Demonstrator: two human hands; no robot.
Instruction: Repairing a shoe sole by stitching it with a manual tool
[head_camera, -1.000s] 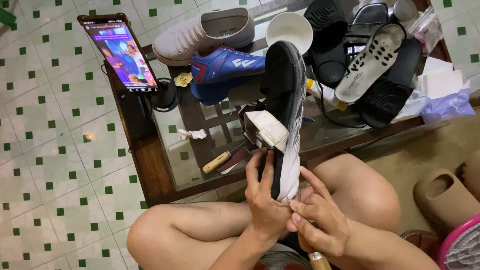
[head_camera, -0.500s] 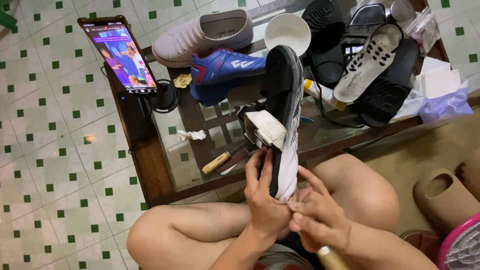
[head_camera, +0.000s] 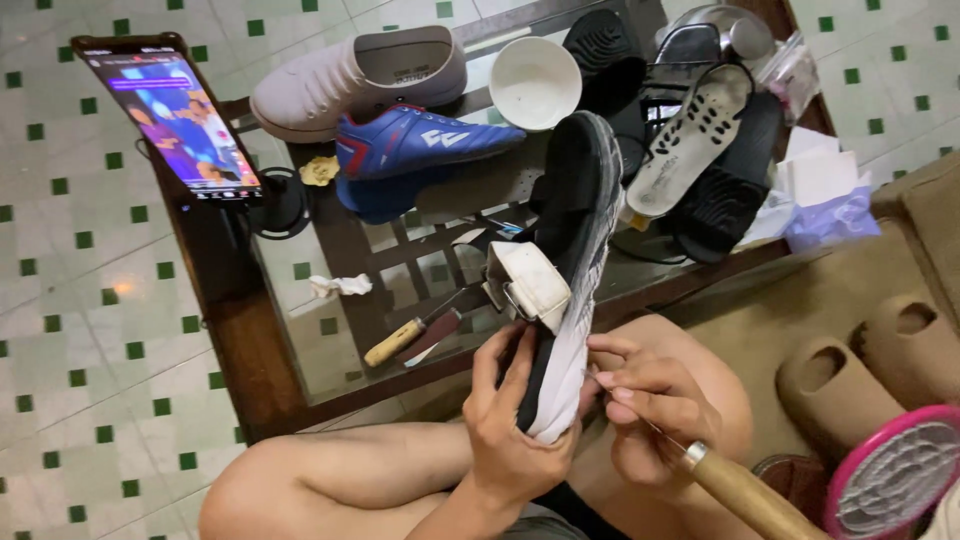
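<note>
A: Head view, hands?
B: Left hand (head_camera: 512, 435) wraps shoe (head_camera: 570, 290), near table (head_camera: 250, 350) edge, over knees. Right hand (head_camera: 650, 415) pinches awl (head_camera: 745, 495) w/ wood handle, touching the sole.

bare left hand (head_camera: 515, 440) and bare right hand (head_camera: 650, 415), no gloves, no rings, no watch on either wrist. forearms uncovered, no sleeves in view. bare knees and thighs below, legs uncovered. short, plain fingernails. just a sliver of dark clothing low at the lap.
</note>
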